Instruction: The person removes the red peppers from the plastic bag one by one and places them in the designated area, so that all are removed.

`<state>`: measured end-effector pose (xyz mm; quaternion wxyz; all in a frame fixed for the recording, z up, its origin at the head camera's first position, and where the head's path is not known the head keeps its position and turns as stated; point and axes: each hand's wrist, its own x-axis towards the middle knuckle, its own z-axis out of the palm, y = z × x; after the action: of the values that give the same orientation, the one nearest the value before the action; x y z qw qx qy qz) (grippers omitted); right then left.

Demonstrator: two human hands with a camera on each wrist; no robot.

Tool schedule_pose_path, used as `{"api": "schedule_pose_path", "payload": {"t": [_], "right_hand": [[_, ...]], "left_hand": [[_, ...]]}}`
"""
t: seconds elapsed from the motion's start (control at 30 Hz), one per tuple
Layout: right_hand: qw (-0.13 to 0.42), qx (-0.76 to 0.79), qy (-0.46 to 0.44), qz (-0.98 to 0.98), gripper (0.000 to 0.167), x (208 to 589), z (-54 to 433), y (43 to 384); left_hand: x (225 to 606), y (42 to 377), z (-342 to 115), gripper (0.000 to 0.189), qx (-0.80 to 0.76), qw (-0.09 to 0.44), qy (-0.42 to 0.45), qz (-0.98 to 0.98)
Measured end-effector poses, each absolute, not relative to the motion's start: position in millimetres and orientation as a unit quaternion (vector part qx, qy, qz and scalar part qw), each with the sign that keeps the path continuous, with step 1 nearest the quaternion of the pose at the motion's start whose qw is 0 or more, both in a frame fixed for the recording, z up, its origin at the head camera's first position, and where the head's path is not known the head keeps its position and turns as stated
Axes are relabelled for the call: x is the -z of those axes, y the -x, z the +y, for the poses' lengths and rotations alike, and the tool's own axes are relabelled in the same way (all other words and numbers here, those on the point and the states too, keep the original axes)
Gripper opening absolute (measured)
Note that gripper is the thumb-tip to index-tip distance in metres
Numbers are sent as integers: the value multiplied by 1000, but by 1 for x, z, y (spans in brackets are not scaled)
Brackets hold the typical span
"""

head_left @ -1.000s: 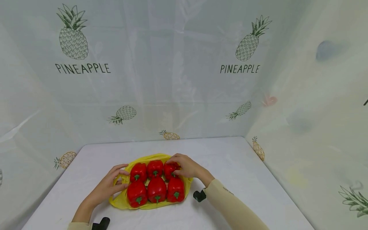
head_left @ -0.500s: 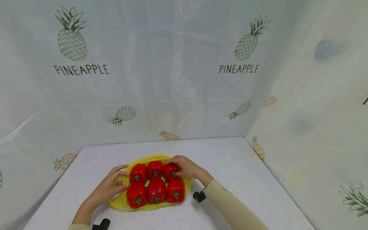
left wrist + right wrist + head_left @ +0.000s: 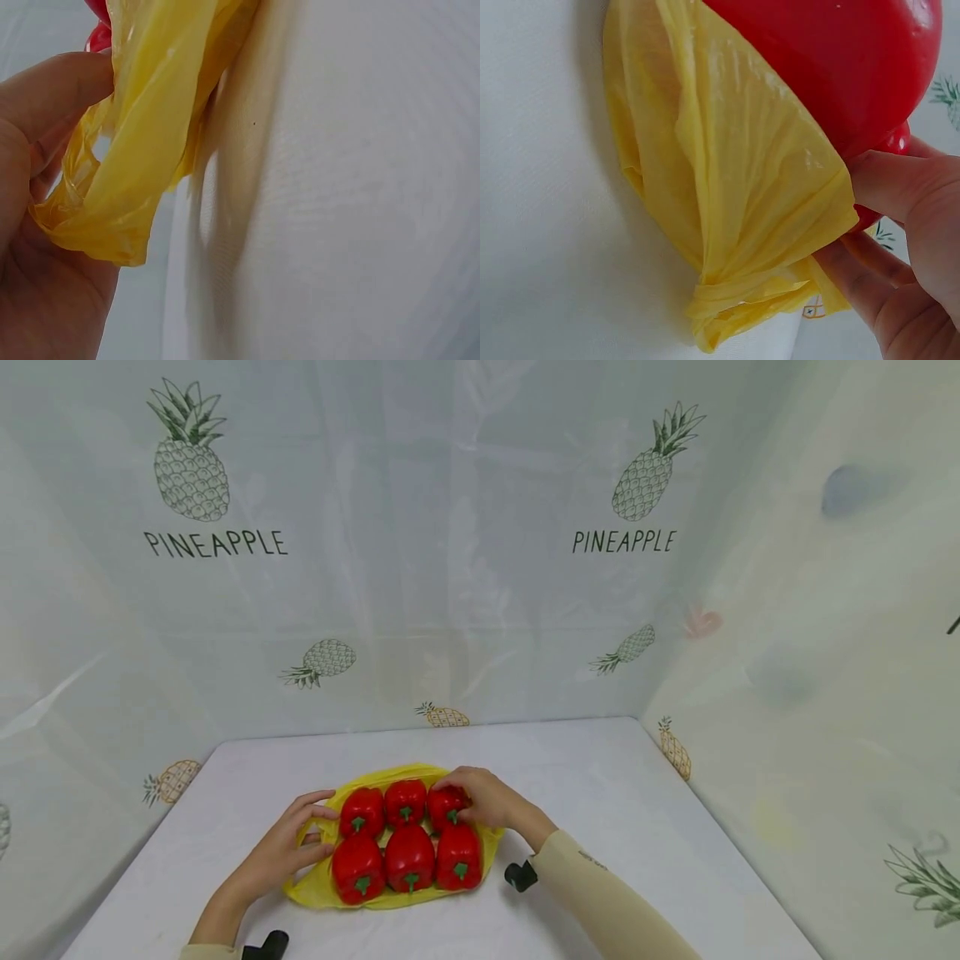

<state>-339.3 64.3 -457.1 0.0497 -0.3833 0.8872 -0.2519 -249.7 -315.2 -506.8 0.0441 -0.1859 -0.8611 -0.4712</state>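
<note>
Inside the far-right edge of the yellow bag (image 3: 311, 890), my right hand (image 3: 487, 797) pinches a red pepper (image 3: 442, 802); left of it, my left hand (image 3: 279, 847), loosely spread, touches its side; likely placing; next needs gentle release.

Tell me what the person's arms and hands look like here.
The left hand and right hand wear no gloves. The left sleeve and right sleeve are beige, the right one bearing small dark marks too small to read. Black, rounded pieces show beside both cuffs.
</note>
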Motion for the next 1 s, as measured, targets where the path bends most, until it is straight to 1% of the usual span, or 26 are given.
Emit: {"api": "schedule_pose_path", "payload": {"t": [0.47, 0.7, 0.87, 1.0], "right_hand": [[33, 255, 408, 876, 50, 443, 70, 331], [12, 267, 421, 866, 51, 424, 77, 324], [7, 286, 424, 860, 53, 413, 86, 320], [-10, 302, 422, 855, 54, 403, 95, 318]], "left_hand": [[511, 249, -317, 38, 465, 52, 210, -858], [510, 252, -319, 38, 461, 59, 219, -858], [510, 252, -319, 38, 461, 52, 212, -860], [509, 252, -319, 38, 464, 50, 208, -860]]}}
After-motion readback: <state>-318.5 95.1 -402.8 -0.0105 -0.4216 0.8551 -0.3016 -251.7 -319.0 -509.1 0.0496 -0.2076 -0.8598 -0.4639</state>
